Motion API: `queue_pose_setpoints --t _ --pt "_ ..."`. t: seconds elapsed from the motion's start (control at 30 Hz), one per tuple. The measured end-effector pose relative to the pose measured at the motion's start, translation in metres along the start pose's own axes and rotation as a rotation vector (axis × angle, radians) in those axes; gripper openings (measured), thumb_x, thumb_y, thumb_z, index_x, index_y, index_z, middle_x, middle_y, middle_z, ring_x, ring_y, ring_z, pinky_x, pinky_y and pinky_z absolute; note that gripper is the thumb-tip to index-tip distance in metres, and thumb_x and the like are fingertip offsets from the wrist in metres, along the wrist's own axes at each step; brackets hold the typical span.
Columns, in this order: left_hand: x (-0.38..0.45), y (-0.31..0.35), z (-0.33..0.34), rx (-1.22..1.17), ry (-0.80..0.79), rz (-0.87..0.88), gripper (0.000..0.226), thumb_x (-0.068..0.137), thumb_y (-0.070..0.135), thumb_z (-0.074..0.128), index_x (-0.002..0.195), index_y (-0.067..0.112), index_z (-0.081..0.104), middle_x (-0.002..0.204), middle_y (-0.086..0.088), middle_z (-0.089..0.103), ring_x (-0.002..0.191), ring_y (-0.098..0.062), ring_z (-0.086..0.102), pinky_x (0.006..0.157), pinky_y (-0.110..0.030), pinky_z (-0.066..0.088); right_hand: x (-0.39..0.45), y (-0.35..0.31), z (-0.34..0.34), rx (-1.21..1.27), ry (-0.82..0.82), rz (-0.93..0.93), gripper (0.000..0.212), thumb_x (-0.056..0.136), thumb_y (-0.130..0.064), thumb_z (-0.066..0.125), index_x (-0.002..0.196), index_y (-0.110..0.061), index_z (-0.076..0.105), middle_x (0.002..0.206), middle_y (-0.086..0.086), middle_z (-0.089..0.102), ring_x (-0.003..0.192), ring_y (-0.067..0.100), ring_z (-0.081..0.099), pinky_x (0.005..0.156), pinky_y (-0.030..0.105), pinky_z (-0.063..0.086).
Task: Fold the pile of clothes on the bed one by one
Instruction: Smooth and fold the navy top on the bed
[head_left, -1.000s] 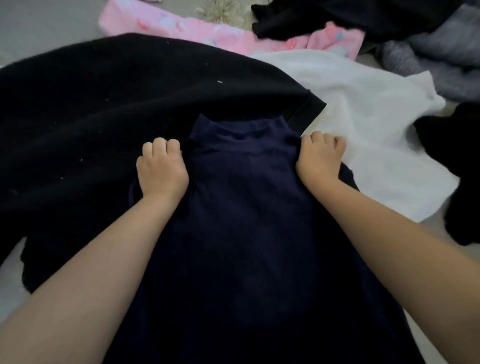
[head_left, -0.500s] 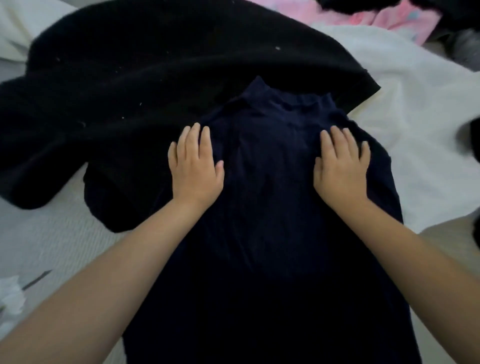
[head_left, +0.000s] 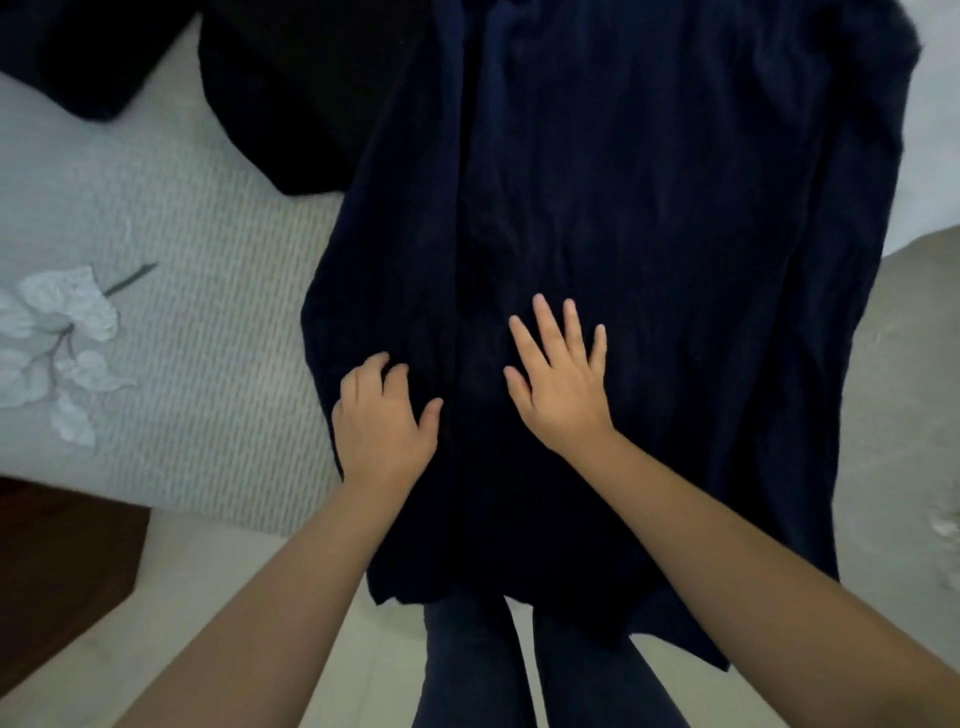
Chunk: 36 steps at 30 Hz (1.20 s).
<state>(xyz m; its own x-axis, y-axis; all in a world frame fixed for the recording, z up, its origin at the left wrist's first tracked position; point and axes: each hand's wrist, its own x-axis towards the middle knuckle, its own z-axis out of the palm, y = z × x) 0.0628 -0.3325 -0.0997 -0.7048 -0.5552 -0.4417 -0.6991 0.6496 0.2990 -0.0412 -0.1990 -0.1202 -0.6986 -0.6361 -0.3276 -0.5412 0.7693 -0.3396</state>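
Bed with pale textured cover, carrying a navy garment laid lengthwise, its hem hanging over the near edge; black garment at upper left beside it. Right hand flat on the navy fabric, fingers spread; left hand at its left edge, fingers curled onto the cloth

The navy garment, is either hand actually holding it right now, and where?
Neither hand grips the navy garment. The right hand lies flat, open, mid-cloth; the left hand rests with curled fingers near its left edge.
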Motion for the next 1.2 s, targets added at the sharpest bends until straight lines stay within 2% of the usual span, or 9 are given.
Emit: queue_pose_setpoints --t 0.13,0.3,0.43,0.53,0.6,0.73,0.9,1.03,1.2 --pt "0.001 -0.012 -0.001 -0.13 -0.014 0.037 0.022 0.088 0.018 0.057 0.088 -0.003 0.063 0.087 -0.017 0.057 0.083 -0.03 0.051 0.07 -0.036 0.039 -0.005 -0.006 0.01 -0.182 -0.015 0.037 0.053 0.084 -0.026 0.063 0.131 -0.008 0.048 0.14 0.017 0.043 0.128 0.043 0.037 0.1 0.064 0.024" --pt "0.004 -0.044 -0.023 -0.59 -0.088 -0.084 0.015 0.088 0.014 0.056 0.086 0.003 0.067 0.084 -0.001 0.059 0.078 -0.01 0.051 0.063 -0.005 0.036 0.0 -0.019 0.002 -0.11 -0.085 0.085 0.055 0.095 -0.034 0.043 0.143 -0.013 0.027 0.153 0.011 0.016 0.142 0.032 0.008 0.111 0.054 0.004" --pt "-0.009 -0.067 -0.029 -0.528 -0.107 -0.077 0.016 0.089 0.006 0.053 0.097 -0.001 0.066 0.095 -0.012 0.065 0.083 -0.015 0.055 0.071 -0.013 0.035 -0.022 -0.042 -0.006 0.047 0.094 0.027 0.045 0.08 -0.031 0.066 0.108 0.003 0.062 0.105 0.02 0.064 0.097 0.037 0.06 0.082 0.046 0.047" --pt "-0.014 -0.088 -0.038 -0.486 -0.104 -0.1 0.018 0.089 0.004 0.052 0.102 0.0 0.064 0.101 -0.013 0.065 0.088 -0.017 0.056 0.076 -0.017 0.037 -0.041 -0.076 0.012 0.101 -0.203 0.202 0.049 0.086 -0.043 0.058 0.118 -0.007 0.057 0.11 0.008 0.059 0.104 0.024 0.052 0.087 0.033 0.039" --pt "-0.013 -0.093 -0.044 -0.45 -0.126 -0.065 0.02 0.09 0.005 0.05 0.105 0.001 0.063 0.104 -0.012 0.064 0.092 -0.018 0.057 0.078 -0.021 0.039 -0.047 -0.089 0.024 0.14 -0.206 0.287 0.037 0.089 -0.035 0.056 0.111 -0.005 0.059 0.106 0.008 0.057 0.101 0.023 0.05 0.085 0.03 0.037" --pt "0.005 -0.081 -0.065 -0.327 -0.093 0.147 0.027 0.089 0.002 0.05 0.114 0.0 0.059 0.111 -0.015 0.061 0.103 -0.027 0.055 0.085 -0.023 0.035 -0.054 -0.098 0.015 0.563 -0.069 0.481 0.012 0.087 -0.012 0.059 0.08 -0.002 0.059 0.079 0.006 0.051 0.074 0.015 0.047 0.063 0.016 0.034" --pt "0.058 -0.014 -0.094 -0.091 -0.005 0.611 0.04 0.09 -0.001 0.043 0.13 0.003 0.047 0.128 -0.015 0.052 0.121 -0.031 0.044 0.101 -0.034 0.032 -0.081 -0.071 -0.023 0.805 -0.149 0.614 0.033 0.088 -0.011 0.058 0.063 -0.021 0.038 0.054 -0.009 0.037 0.045 0.0 0.036 0.046 0.008 0.032" --pt "0.113 0.057 -0.1 0.42 0.007 0.874 0.05 0.095 0.01 0.031 0.144 0.016 0.023 0.153 -0.008 0.018 0.142 -0.024 0.007 0.112 -0.042 0.007 -0.086 -0.027 -0.053 0.749 -0.236 0.635 0.029 0.086 -0.009 0.061 0.065 -0.022 0.045 0.055 -0.006 0.047 0.051 0.002 0.043 0.048 0.007 0.036" --pt "0.155 0.092 -0.102 0.81 0.002 0.893 0.034 0.09 0.016 0.043 0.123 0.012 0.05 0.131 -0.01 0.045 0.135 -0.025 0.024 0.111 -0.053 -0.005 -0.077 0.026 -0.073 0.7 -0.051 0.699 0.021 0.089 -0.007 0.055 0.071 -0.017 0.05 0.066 -0.005 0.051 0.064 0.01 0.047 0.052 0.013 0.035"
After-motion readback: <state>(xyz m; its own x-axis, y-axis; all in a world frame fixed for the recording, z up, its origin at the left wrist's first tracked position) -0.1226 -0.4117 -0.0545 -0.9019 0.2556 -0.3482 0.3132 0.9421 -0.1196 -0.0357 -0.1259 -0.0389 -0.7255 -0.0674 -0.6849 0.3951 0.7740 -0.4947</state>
